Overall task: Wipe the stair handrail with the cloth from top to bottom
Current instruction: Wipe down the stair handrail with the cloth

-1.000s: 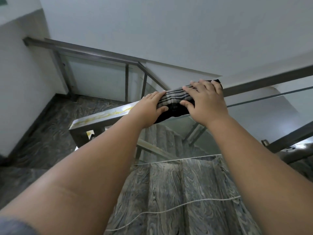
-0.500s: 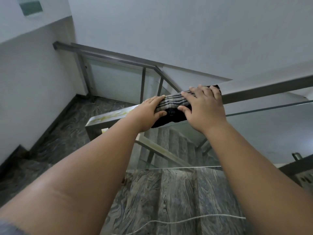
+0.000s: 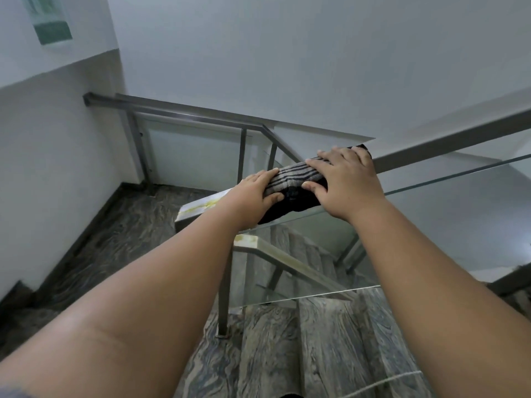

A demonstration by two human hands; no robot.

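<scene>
A grey cloth with dark stripes is draped over the metal stair handrail, its dark end hanging down on my side. My left hand presses the cloth's lower end, thumb under it. My right hand lies flat on the upper end, fingers spread over the rail. Below my left hand the rail's end shows a yellowish stain. The rail under the cloth is hidden.
A glass panel fills the space under the rail. Marbled grey steps descend below, with a landing at the left. A second metal railing runs along the far wall. A thin white cord crosses a step.
Both hands and the cloth have slid down the rail toward its lower end, so less stained rail shows past my left hand. My view has swung left and tilted up.
</scene>
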